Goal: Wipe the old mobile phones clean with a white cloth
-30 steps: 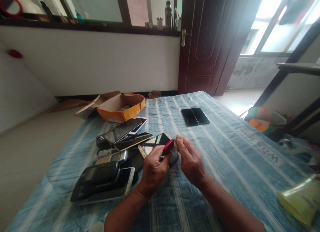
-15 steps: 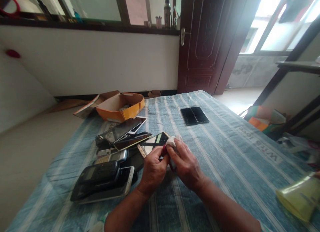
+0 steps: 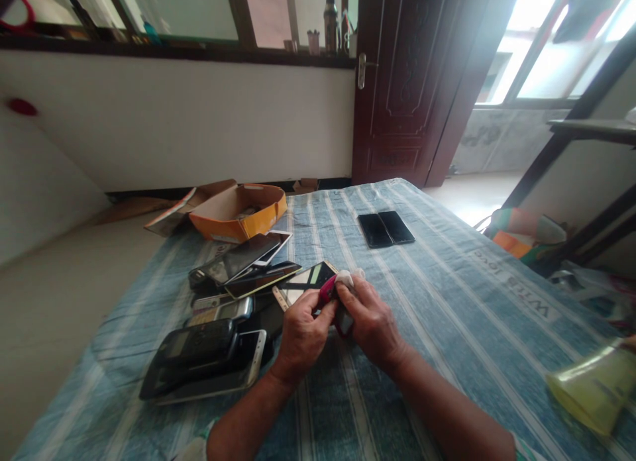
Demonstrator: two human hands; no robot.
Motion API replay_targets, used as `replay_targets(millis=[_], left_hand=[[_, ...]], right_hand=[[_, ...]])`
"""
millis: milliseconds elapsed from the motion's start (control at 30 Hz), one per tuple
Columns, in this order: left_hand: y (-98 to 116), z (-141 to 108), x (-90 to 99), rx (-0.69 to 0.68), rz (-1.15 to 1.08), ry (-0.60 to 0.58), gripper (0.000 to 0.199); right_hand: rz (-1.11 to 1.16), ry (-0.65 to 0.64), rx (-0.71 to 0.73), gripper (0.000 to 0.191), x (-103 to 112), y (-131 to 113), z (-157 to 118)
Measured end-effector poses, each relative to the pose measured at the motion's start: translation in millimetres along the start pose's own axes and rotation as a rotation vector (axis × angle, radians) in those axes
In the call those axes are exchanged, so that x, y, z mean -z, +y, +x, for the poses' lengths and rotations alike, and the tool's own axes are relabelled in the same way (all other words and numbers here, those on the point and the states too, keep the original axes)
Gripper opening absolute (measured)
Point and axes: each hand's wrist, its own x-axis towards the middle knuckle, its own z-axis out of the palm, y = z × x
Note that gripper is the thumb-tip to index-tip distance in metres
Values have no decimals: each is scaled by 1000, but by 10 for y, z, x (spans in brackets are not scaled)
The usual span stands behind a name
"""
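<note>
My left hand [image 3: 307, 330] is closed around a small pink-red phone [image 3: 327, 290], largely covered by my fingers. My right hand [image 3: 370, 320] pinches a white cloth [image 3: 344, 279] and presses it against that phone. Just beyond my left hand lies a gold-edged phone [image 3: 304, 281] with a shiny screen. To the left is a loose pile of phones: a dark one [image 3: 233, 262], a silver keypad phone [image 3: 236, 309], and a black device [image 3: 199, 350] resting on a white-edged phone [image 3: 256, 361].
Two black phones [image 3: 386, 229] lie side by side farther back on the striped tablecloth [image 3: 447, 328]. An open orange box [image 3: 238, 219] stands at the far left edge. A yellow translucent object [image 3: 589, 388] sits at the right edge. Behind is a brown door [image 3: 397, 83].
My right hand and the cloth have shifted slightly across the phone, so more of its pink-red upper end shows. The piled phones have not moved.
</note>
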Motion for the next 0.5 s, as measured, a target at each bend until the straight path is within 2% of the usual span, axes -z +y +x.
replay_targets(millis=[167,267,400,500], left_hand=[[-7,-7,-5,33,3,18,20],[-8,-12,-10,38,-23,29,21],[-6,-25,-15,13,-58,34,24],[9,-34,-19,-7,-62,12,24]], right_hand=[[349,0,-294,46,0,115,21],[546,-83,-435,51,73,158,79],[769,-303,-495,45,204,190,166],[770,-341,-476,36,260,222,189]])
